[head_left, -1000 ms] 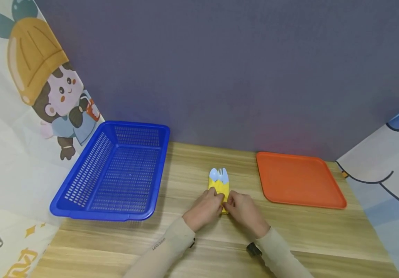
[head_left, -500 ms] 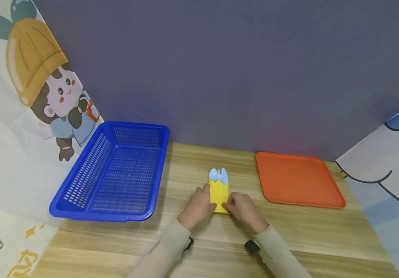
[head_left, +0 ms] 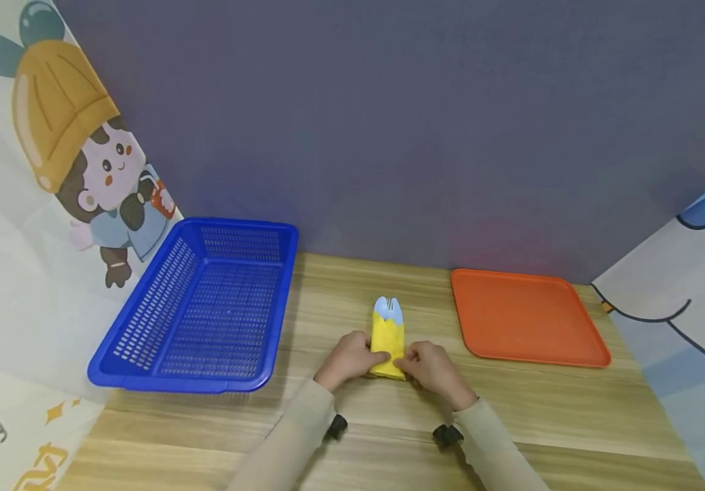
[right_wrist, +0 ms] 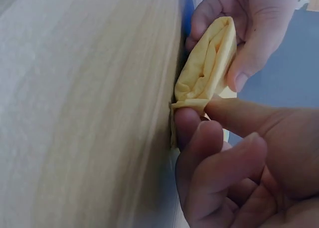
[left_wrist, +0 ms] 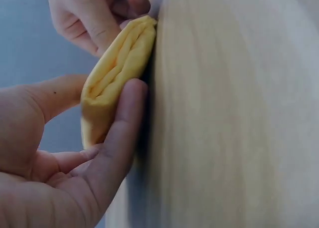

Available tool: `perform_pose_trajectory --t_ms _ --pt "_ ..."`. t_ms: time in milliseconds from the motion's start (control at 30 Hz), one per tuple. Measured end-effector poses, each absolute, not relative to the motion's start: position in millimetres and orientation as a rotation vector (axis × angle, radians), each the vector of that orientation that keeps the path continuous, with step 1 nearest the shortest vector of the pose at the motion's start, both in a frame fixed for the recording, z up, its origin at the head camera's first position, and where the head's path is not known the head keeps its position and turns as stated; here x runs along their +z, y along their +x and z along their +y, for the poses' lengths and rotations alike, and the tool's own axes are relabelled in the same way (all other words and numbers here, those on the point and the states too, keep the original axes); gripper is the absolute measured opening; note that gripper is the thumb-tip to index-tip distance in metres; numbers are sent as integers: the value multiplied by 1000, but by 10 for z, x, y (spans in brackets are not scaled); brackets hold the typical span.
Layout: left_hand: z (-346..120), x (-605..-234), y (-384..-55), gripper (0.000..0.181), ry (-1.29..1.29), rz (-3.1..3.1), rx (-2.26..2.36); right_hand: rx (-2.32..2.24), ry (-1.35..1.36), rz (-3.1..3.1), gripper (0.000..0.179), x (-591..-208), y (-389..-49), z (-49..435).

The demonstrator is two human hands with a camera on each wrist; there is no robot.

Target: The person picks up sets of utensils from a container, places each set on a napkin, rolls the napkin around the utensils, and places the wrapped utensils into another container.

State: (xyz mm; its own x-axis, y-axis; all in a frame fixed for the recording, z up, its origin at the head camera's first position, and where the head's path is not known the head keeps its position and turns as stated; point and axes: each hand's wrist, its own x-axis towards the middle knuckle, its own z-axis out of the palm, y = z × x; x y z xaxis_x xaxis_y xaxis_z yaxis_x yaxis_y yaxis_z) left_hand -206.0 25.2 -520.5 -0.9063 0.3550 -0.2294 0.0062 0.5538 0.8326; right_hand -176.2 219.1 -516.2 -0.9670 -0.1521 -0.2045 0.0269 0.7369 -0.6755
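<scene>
A folded yellow cloth napkin [head_left: 387,337] lies in the middle of the wooden table, wrapped round light blue cutlery [head_left: 388,312]. The heads of a spoon, a fork and a knife stick out at its far end; their handles are hidden. My left hand [head_left: 348,356] grips the bundle's left side, thumb on top and fingers underneath, and that side is raised off the table. At the near right corner my right hand [head_left: 435,368] pinches a loose flap of the napkin between thumb and forefinger. In the left wrist view the napkin's rolled layers [left_wrist: 119,63] show end-on.
To the left stands a blue perforated basket [head_left: 230,314] with nothing visible inside. A flat orange tray [head_left: 527,317] lies at the right, near the grey back panel [head_left: 389,136]. Printed cloths hang at both sides.
The left hand has shifted from on top of the napkin to its left side and tilted the bundle up. My right hand keeps its pinch at the near right corner.
</scene>
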Motion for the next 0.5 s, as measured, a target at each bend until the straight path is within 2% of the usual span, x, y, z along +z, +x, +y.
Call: perform_pose_trajectory --t_ms 233,500 --pt "340 -5311 -2024 17 155 2138 1614 -1112 -55 2637 26 -5199 -1748 2230" --pt "392 -5354 -1987 21 60 1960 1797 -1199 23 2607 23 -5223 -1731 2288"
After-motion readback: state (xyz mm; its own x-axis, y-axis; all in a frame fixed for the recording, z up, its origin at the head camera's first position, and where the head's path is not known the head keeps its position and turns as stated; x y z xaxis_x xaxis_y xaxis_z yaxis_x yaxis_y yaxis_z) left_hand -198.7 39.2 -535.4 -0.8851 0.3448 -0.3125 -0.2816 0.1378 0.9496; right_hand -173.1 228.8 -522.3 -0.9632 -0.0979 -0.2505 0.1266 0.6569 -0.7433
